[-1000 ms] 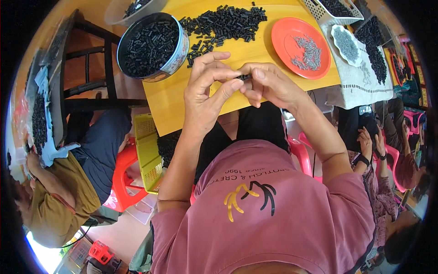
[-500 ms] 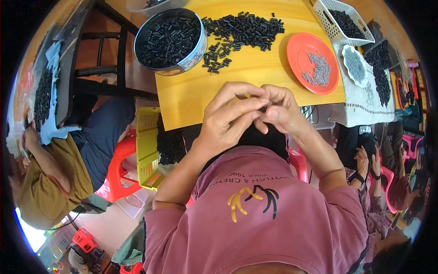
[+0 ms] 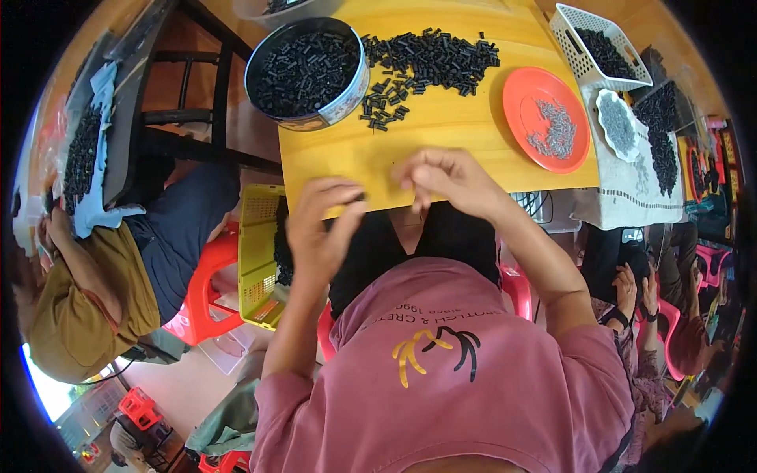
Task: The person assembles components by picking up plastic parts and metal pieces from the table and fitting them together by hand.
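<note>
Now the left grip (image 3: 313, 230) is sitting farther left by the near edge of the yellow desk (image 3: 347, 154), no longer meeting the right grip (image 3: 451, 178) as it was half a second ago; a clear gap is showing between them. Thumb and fingertips of the left grip are pinching a small black piece (image 3: 361, 197), nearly closing around it. The right grip is curling its fingers loosely toward the thumb, slightly blurring, and whether it is holding anything I cannot tell. Farther off on the desk, the heap of black pieces (image 3: 434, 61) is lying just right of the round tin (image 3: 345, 98), which is holding more of them, and the red plate (image 3: 524, 98) is bearing small silvery pieces (image 3: 556, 130) at right; all these are keeping their places. As for writing, the pink shirt (image 3: 489, 410) is carrying dark lettering (image 3: 426, 306) that is appearing upside down, beside a yellow-and-black motif (image 3: 406, 359) of curved strokes. The tin's outer wall is showing coloured print too small to read.
</note>
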{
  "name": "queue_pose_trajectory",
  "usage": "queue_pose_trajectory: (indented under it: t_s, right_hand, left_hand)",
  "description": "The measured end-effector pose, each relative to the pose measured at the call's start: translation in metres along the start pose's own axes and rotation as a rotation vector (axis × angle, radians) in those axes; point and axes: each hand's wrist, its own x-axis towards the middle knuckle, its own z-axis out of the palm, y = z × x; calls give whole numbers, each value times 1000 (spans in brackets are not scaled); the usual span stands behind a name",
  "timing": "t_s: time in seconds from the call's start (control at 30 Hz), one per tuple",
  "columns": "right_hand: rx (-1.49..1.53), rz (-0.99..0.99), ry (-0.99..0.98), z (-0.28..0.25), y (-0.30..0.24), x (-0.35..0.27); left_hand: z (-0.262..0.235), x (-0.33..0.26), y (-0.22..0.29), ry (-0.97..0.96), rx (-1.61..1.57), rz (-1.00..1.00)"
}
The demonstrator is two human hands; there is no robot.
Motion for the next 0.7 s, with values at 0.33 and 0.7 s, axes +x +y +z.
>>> queue_pose_trajectory:
  t_s: [0.33, 0.7]
  right_hand:
    - [-969, -332, 497, -51, 12, 54]
    - [-1301, -362, 473, -54, 16, 68]
  left_hand:
    - [-118, -96, -99, 105, 619, -471]
    - [-47, -5, -37, 5, 541, -47]
